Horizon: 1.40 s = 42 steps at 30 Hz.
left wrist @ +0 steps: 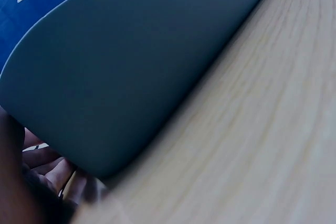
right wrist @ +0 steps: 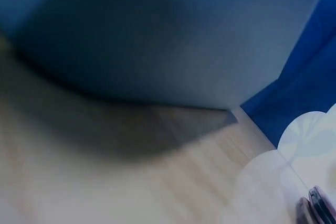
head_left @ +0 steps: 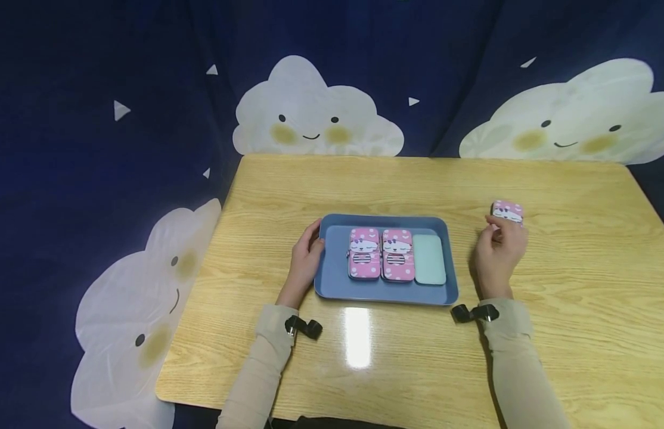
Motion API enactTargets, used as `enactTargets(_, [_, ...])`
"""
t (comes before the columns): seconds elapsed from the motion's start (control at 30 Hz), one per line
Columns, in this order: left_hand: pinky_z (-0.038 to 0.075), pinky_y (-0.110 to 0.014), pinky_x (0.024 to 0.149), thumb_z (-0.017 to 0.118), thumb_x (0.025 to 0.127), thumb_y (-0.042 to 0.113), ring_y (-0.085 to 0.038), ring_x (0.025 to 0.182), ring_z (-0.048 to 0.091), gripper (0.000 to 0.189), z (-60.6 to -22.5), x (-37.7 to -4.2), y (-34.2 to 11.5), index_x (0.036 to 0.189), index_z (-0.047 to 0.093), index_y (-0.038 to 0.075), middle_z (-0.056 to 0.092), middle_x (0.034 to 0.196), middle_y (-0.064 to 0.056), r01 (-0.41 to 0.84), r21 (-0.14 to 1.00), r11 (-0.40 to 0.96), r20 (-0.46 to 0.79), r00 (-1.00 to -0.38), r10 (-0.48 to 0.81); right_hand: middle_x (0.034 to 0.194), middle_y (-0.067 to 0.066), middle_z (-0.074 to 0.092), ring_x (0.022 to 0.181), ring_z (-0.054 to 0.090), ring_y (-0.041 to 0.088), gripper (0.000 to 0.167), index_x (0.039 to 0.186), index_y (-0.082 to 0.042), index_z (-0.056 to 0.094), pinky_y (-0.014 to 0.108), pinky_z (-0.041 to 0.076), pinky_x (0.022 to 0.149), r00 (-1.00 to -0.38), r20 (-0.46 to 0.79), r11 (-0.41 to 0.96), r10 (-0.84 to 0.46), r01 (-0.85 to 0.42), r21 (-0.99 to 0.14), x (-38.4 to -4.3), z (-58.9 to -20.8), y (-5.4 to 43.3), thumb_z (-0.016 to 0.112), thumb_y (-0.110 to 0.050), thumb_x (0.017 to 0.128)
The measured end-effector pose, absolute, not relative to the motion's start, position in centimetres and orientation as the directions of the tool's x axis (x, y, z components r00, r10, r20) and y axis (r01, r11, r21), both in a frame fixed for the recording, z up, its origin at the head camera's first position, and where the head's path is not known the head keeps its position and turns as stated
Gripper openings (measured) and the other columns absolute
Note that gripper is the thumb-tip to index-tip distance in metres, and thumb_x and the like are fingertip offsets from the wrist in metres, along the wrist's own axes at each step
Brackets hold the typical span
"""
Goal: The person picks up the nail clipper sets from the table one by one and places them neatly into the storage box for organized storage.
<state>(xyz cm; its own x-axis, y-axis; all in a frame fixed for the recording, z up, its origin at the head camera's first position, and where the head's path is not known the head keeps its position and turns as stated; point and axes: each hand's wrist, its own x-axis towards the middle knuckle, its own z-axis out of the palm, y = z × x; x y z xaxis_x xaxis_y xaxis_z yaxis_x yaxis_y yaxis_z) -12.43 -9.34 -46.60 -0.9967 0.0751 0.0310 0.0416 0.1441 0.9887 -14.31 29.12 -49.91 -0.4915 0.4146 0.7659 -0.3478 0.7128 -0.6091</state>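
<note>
A blue tray [head_left: 382,297] sits on the wooden table. My left hand [head_left: 305,256] holds its left end, the thumb at the rim and bent fingers [left wrist: 44,163] against the outside in the left wrist view. In the tray, two pink tins with a sleeping-cat picture [head_left: 364,253] [head_left: 398,255] lie side by side, with a plain mint-green tin [head_left: 430,260] at their right. To the right of the tray, my right hand [head_left: 498,250] is over the near part of another pink cat tin [head_left: 507,210], fingers loosely bent. That tin's edge [right wrist: 320,205] appears at the right wrist view's lower corner.
The wooden table [head_left: 589,286] extends well to the right of the tray. A dark blue curtain [head_left: 428,47] with white smiling clouds [head_left: 316,113] hangs along the far and left edges. Each wrist carries a black strapped camera [head_left: 474,313].
</note>
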Motion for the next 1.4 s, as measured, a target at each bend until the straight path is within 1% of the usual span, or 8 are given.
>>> enactTargets(0.17, [0.039,-0.038,0.112,0.046,0.1,-0.001,-0.036,0.134,0.046,0.049,-46.6,-12.5,-9.3,0.148,0.041,-0.001,0.045,0.148,-0.025,0.04,0.988,0.152,0.029,-0.997,0.072,0.099,0.027,0.066,0.092,0.05,0.047,0.02,0.094,0.007,0.07,0.047,0.033,0.085,-0.458,0.752,0.726,0.475,-0.279,-0.629,-14.8,-50.5,30.0,0.061,0.011,0.076])
enactTargets(0.23, [0.039,-0.038,0.112,0.046,0.1,-0.001,-0.036,0.134,0.046,0.049,-46.6,-12.4,-9.3,0.148,0.041,-0.001,0.045,0.147,-0.025,0.039,0.987,0.153,0.028,-0.997,0.07,0.108,0.028,0.064,0.101,0.049,0.046,0.024,0.099,0.007,0.069,0.047,0.032,0.091,-0.457,0.733,0.718,0.504,-0.249,-0.65,-15.0,-50.6,30.4,0.062,0.009,0.075])
enactTargets(0.33, [0.039,-0.038,0.112,0.046,0.1,-0.001,-0.036,0.135,0.046,0.049,-46.6,-12.4,-9.3,0.148,0.041,-0.001,0.044,0.148,-0.024,0.038,0.988,0.152,0.028,-0.997,0.069,0.117,0.027,0.061,0.11,0.047,0.04,0.032,0.108,0.007,0.067,0.04,0.032,0.097,-0.48,0.694,0.704,0.537,-0.199,-0.682,-15.1,-50.7,31.0,0.062,0.005,0.077])
enactTargets(0.63, [0.038,-0.039,0.113,0.046,0.099,-0.002,-0.037,0.136,0.044,0.049,-46.6,-12.3,-9.3,0.148,0.04,-0.003,0.043,0.149,-0.025,0.035,0.99,0.139,0.026,-0.997,0.066,0.133,0.021,0.049,0.124,0.038,0.028,0.052,0.132,0.005,0.052,0.031,0.028,0.106,-0.66,0.448,0.606,0.603,0.014,-0.795,-15.1,-50.5,32.1,0.062,-0.009,0.084])
enactTargets(0.8, [0.038,-0.039,0.112,0.046,0.1,-0.002,-0.037,0.135,0.045,0.049,-46.6,-12.4,-9.3,0.148,0.041,-0.003,0.044,0.148,-0.025,0.039,0.991,0.13,0.031,-0.998,0.063,0.138,0.019,0.046,0.127,0.038,0.026,0.058,0.14,0.002,0.045,0.03,0.028,0.11,-0.714,0.302,0.535,0.632,0.119,-0.836,-15.3,-50.3,32.2,0.062,-0.012,0.087])
enactTargets(0.97, [0.038,-0.038,0.113,0.046,0.099,-0.002,-0.037,0.135,0.045,0.048,-46.5,-12.4,-9.3,0.148,0.041,-0.003,0.044,0.148,-0.026,0.039,0.99,0.133,0.031,-0.997,0.065,0.137,0.021,0.048,0.126,0.04,0.03,0.056,0.14,0.002,0.046,0.036,0.03,0.109,-0.728,0.252,0.53,0.637,0.176,-0.83,-15.2,-50.0,32.2,0.062,-0.013,0.088])
enactTargets(1.17, [0.039,-0.04,0.112,0.046,0.099,-0.002,-0.037,0.134,0.046,0.048,-46.5,-12.4,-9.2,0.148,0.041,-0.003,0.044,0.148,-0.025,0.035,0.99,0.14,0.027,-0.998,0.059,0.133,0.027,0.051,0.124,0.041,0.04,0.051,0.133,0.008,0.051,0.044,0.029,0.106,-0.729,0.325,0.595,0.603,0.139,-0.792,-15.3,-50.2,32.4,0.063,-0.012,0.087])
enactTargets(1.4, [0.039,-0.038,0.112,0.046,0.1,-0.001,-0.036,0.134,0.046,0.048,-46.4,-12.4,-9.2,0.148,0.041,-0.002,0.044,0.148,-0.025,0.027,0.989,0.148,0.018,-0.998,0.061,0.132,0.022,0.055,0.121,0.041,0.038,0.049,0.13,0.003,0.056,0.044,0.027,0.103,-0.715,0.306,0.581,0.629,0.171,-0.796,-15.3,-50.3,32.4,0.064,-0.013,0.085])
